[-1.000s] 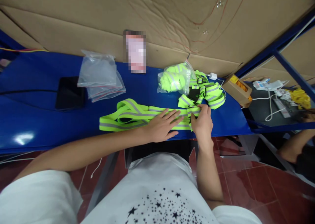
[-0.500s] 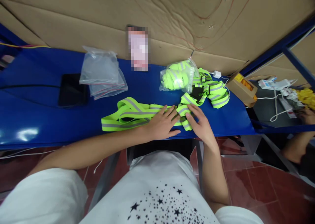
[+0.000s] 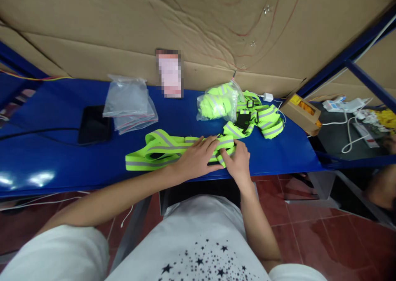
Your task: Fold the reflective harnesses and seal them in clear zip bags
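Note:
A neon yellow-green reflective strap [image 3: 167, 148] with grey stripes lies in long loops along the front of the blue table. My left hand [image 3: 198, 159] rests flat on its right part, fingers stretched over the layers and pressing them down. At the right end my right hand [image 3: 239, 161] grips the folded strap between thumb and fingers. Just behind the hands lies another reflective strap [image 3: 269, 120], tangled, with black buckles. Left of that sits a clear zip bag [image 3: 215, 101] with a rolled reflective strap inside.
Clear empty zip bags [image 3: 128, 99] are stacked left of centre, beside a black device [image 3: 94, 124] with a cable. A phone [image 3: 170, 73] leans on the cardboard wall. An open cardboard box [image 3: 300, 114] and a white charger [image 3: 267, 97] stand at right. A co-worker's arm shows far right.
My right hand has moved left and closed on the strap's folded end, bringing it against the layers under my left hand. The camera view has tilted slightly upward.

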`<state>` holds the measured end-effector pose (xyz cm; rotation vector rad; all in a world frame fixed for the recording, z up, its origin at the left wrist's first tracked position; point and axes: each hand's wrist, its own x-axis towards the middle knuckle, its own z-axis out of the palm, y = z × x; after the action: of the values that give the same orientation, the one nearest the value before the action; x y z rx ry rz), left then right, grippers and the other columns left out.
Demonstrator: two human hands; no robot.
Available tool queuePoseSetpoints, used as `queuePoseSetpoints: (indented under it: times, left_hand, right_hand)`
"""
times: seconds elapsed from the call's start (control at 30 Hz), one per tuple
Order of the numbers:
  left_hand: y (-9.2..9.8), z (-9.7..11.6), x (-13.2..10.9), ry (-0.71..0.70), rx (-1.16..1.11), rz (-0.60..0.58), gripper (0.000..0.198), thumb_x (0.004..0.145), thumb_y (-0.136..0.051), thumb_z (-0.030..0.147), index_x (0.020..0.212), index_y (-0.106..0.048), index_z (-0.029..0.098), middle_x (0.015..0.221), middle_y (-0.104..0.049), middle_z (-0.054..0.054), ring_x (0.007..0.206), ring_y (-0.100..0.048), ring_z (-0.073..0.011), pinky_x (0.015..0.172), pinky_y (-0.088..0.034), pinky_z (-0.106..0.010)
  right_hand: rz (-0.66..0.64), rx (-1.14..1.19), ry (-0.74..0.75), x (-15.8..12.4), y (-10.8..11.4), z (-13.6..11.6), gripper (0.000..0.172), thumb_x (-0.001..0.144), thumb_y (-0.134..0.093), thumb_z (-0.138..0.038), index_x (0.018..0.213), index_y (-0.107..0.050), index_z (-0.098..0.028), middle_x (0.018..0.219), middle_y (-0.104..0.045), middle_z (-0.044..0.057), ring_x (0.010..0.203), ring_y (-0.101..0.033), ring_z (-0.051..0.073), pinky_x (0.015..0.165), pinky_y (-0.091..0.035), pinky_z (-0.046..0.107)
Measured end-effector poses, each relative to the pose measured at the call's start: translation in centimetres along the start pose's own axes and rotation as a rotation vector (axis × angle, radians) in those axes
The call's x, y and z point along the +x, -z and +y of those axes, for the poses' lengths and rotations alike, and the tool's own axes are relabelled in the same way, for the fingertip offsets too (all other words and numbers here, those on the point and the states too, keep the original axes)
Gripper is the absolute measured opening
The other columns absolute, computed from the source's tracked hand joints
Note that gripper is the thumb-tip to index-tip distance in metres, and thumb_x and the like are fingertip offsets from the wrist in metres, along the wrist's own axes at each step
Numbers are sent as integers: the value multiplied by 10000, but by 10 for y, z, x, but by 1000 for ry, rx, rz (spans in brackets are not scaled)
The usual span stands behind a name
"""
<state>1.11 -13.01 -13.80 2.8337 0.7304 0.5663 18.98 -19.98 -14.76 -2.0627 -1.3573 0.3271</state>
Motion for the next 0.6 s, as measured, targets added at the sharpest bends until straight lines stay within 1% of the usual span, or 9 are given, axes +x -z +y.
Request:
queuePoseSetpoints:
  times: [0.07,0.13,0.2,0.23,0.3,0.4,0.43,0.5,0.6]
  left_hand:
    - [-2,1,1,3,14,-51,723,939,-652,566,1427,-456,71,1524,-499,-246,1384,-531,-366,1144,-453,-493]
    - [-3,2,1,-8,33,-91,694,964,-621,545,1428,-465,54,1550,-467,-256,1409,-507,-367,1158,-437,-480]
    - [-3,3,0,-14,57,-122,692,982,-597,530,1450,-456,41,1581,-429,-255,1443,-471,-359,1192,-396,-471]
    - [-2,4,-1,-8,76,-136,697,989,-585,530,1467,-447,42,1595,-412,-250,1454,-457,-357,1208,-372,-480]
    - [2,4,-3,14,132,-157,712,999,-553,553,1502,-432,64,1609,-401,-235,1479,-422,-370,1244,-290,-543]
    - [11,-1,-7,77,233,-180,721,1020,-476,594,1543,-420,101,1594,-430,-223,1500,-377,-407,1252,-160,-651]
    - [14,-4,-8,94,252,-195,709,1029,-453,592,1548,-423,110,1594,-433,-218,1497,-381,-410,1250,-156,-654]
    - [18,-8,-11,104,257,-232,676,1047,-420,571,1562,-419,134,1618,-405,-196,1488,-399,-398,1249,-193,-624]
    - [15,-8,-15,69,218,-264,681,1054,-397,568,1589,-375,145,1663,-328,-174,1506,-369,-386,1238,-244,-589]
  right_hand:
    - [-60,172,-10,-1,2,-1,637,902,-613,-506,1385,-520,-100,1326,-645,214,1217,-613,354,1017,-469,515]
    - [-105,352,-16,-2,2,-3,649,906,-628,-533,1405,-499,-139,1304,-671,179,1162,-657,303,969,-519,446]
    - [-62,414,-14,-2,0,-6,594,896,-654,-529,1353,-535,-169,1270,-690,154,1121,-676,281,942,-536,419]
    - [-11,387,-5,-2,-1,-8,548,892,-662,-509,1310,-561,-170,1247,-698,152,1108,-678,284,942,-533,425]
    - [90,283,33,-1,-2,-13,450,899,-654,-446,1241,-594,-158,1196,-710,156,1095,-676,296,950,-523,443]
    - [167,145,133,4,3,-17,351,924,-612,-341,1216,-607,-148,1158,-715,151,1093,-667,293,943,-517,431]
    - [181,105,160,6,6,-17,335,929,-601,-317,1218,-609,-148,1155,-714,148,1088,-664,290,935,-517,424]
    - [207,23,185,10,13,-18,323,938,-587,-294,1225,-613,-149,1148,-711,147,1073,-652,293,915,-515,420]
    - [233,-95,216,12,13,-23,313,949,-563,-264,1240,-616,-162,1142,-695,143,1081,-614,298,904,-499,412]
